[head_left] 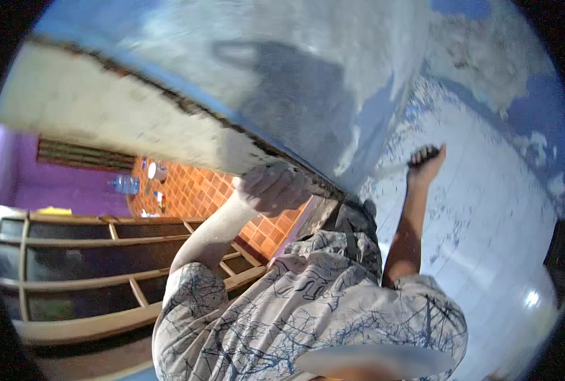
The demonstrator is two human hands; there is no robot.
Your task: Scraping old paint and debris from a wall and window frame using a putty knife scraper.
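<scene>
A wall with patchy blue paint and bare grey plaster [308, 38] fills the top of the view. Along its chipped corner edge [193, 108], my left hand [273, 188] presses with fingers curled round it; the hand looks grey with dust. Out to the right, my right hand [427, 164] is closed in a fist round the dark handle of a scraper. The scraper's pale blade [387, 170] points left toward the wall and is blurred, so its exact shape is unclear.
Paint flakes litter the white tiled floor [479, 209] at right. Left of the wall lies an orange tiled floor [197, 184] with a white bucket [157, 171] and a blue water jug [126, 185], beside a purple wall [73, 168]. A wooden frame [92, 284] stands lower left.
</scene>
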